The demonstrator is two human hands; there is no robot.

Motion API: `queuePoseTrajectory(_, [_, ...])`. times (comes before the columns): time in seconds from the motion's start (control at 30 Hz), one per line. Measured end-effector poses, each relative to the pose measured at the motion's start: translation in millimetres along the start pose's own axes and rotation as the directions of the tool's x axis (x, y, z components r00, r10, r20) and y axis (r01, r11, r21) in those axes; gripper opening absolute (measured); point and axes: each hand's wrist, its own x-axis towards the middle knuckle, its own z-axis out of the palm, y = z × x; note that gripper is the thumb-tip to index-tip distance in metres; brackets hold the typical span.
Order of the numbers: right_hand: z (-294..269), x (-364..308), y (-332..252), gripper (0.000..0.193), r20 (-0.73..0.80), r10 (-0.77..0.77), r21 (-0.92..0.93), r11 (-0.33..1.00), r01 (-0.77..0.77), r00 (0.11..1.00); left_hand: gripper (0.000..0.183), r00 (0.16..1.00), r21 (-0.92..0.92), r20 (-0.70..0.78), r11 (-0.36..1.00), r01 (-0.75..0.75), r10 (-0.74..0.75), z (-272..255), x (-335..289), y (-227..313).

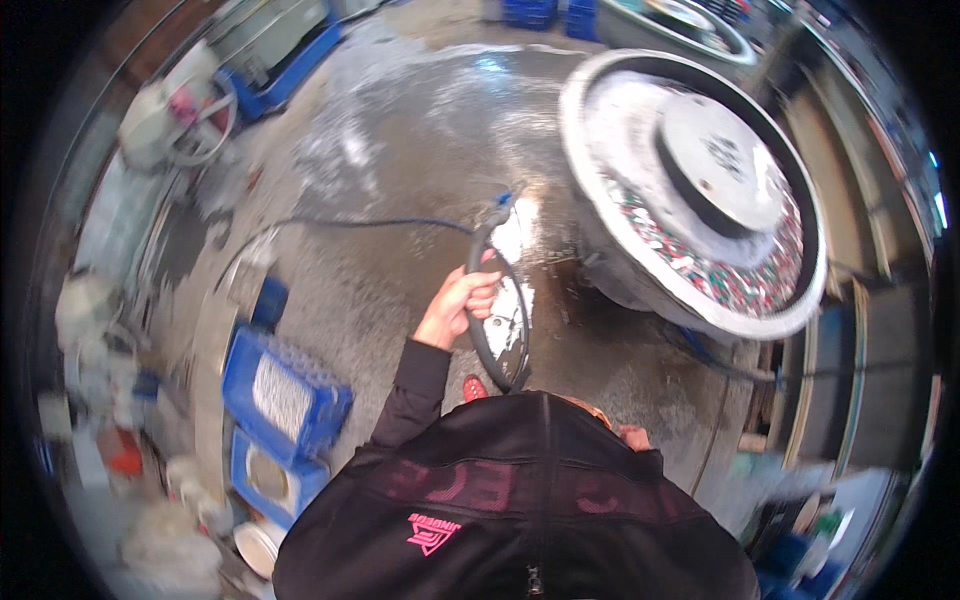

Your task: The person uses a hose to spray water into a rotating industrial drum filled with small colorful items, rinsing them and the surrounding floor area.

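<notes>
The dark hose [478, 345] hangs in a narrow loop at the centre of the frame, just left of the large round tub [690, 305], and the person's left hand [462, 300] has its fingers wrapped around the loop's upper left side. The right hand [633, 437] shows only in part beside the jacket [520, 480], below and right of centre; whether it grasps anything cannot be told. Judging by its thickness and smooth bend, the hose is probably springy and fairly stiff, moderate in weight, hardly fragile, and likely slick if wet. A full-fist hold on the thick part, near the blue piece [503, 199] at the top of the loop, would seem to steer it best; the lower bend, close to the red shoe [474, 388], would probably swing or drag. A thin blue line [375, 222] crosses the floor toward the left of the frame and could snag a foot. The tub's broad rim bounds movement on the right, with small coloured pieces [735, 285] lying inside it, while blue crates [325, 405] border the lower left. The widest room for moving appears to be the wet floor [430, 150] in the upper centre, whose sheen suggests careful footing.
</notes>
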Motion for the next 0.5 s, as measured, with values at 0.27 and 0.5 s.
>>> queuePoseTrajectory(0.27, [19.0, -1.9, -11.2, 0.025, -0.022, 0.006, 0.222, 0.975, -0.001, 1.000, 0.020, 0.991, -0.012, -0.131, 1.000, 0.026, -0.027, 4.8, 32.2, -16.2])
queuePoseTrajectory(0.5, [14.3, -16.0, 17.6, 0.030, -0.032, 0.142, 0.115, 0.984, -0.137, 0.989, 0.025, 0.990, 0.129, -0.139, 0.992, 0.007, 0.011, 8.2, 8.3, -26.2])
